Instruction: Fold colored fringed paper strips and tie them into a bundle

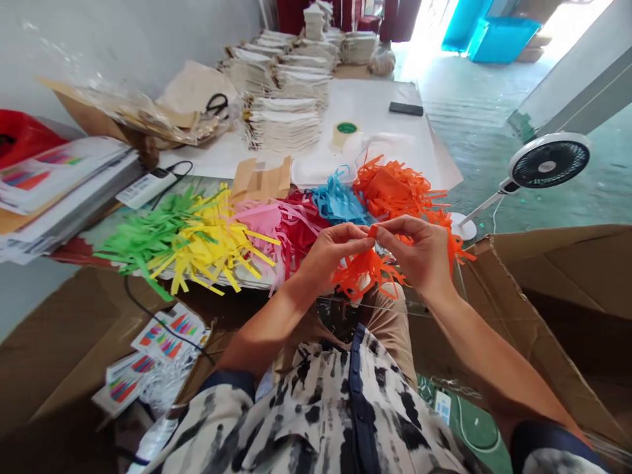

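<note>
Between my two hands hangs an orange paper tassel [368,270], its fringe strips falling below my fingers. My left hand [336,247] pinches the folded top of it from the left. From the right, my right hand [417,250] pinches the same top edge, fingertips close to the left ones. Behind my hands lies a pile of orange fringed paper [392,187], with blue fringed paper [340,201] beside it. Further left along the table's front edge are dark red [303,220], pink [257,220], yellow [212,243] and green [153,230] fringed paper bunches.
Stacks of white bundles [286,125] fill the table's far side. A tape roll [345,130], a dark phone-like slab [405,108] and scissors [216,104] lie on it. A fan [548,161] stands right. Open cardboard boxes [553,276] flank my legs; printed cards [170,332] lie lower left.
</note>
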A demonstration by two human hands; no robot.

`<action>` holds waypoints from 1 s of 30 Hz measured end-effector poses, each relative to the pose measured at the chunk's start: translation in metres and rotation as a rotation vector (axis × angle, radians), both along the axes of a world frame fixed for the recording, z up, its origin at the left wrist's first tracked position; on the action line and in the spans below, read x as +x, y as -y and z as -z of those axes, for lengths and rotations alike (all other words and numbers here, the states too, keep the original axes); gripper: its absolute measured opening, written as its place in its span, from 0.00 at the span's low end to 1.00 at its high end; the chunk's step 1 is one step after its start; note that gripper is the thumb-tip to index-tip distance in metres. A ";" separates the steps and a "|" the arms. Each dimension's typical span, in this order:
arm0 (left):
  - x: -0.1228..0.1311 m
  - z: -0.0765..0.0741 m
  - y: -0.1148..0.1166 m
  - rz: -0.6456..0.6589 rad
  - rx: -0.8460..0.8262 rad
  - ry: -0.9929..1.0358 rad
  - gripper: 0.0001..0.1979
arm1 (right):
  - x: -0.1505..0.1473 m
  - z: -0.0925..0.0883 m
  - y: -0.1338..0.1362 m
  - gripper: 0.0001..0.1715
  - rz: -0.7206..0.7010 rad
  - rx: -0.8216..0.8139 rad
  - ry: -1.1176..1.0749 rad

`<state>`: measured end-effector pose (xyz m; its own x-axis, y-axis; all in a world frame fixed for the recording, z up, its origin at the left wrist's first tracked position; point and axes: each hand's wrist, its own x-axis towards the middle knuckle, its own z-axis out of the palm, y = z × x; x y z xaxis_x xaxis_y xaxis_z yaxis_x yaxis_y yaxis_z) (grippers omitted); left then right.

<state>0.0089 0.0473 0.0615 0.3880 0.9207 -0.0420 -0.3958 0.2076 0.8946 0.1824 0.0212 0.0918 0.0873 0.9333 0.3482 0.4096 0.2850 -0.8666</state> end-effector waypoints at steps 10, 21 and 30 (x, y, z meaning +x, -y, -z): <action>-0.007 0.003 -0.012 -0.076 0.006 -0.003 0.14 | -0.004 -0.012 -0.030 0.08 -0.138 0.028 0.106; -0.048 0.016 0.011 -0.087 -0.113 -0.076 0.21 | -0.044 0.010 -0.187 0.14 0.006 0.168 0.518; -0.078 0.036 0.006 -0.076 -0.227 -0.039 0.19 | -0.124 0.036 -0.283 0.15 -0.167 -0.248 1.042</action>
<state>-0.0696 0.0412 0.0258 0.3116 0.9125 -0.2650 -0.3837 0.3760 0.8434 0.0586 0.3041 0.0554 -0.2765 0.9607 -0.0225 0.9501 0.2698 -0.1563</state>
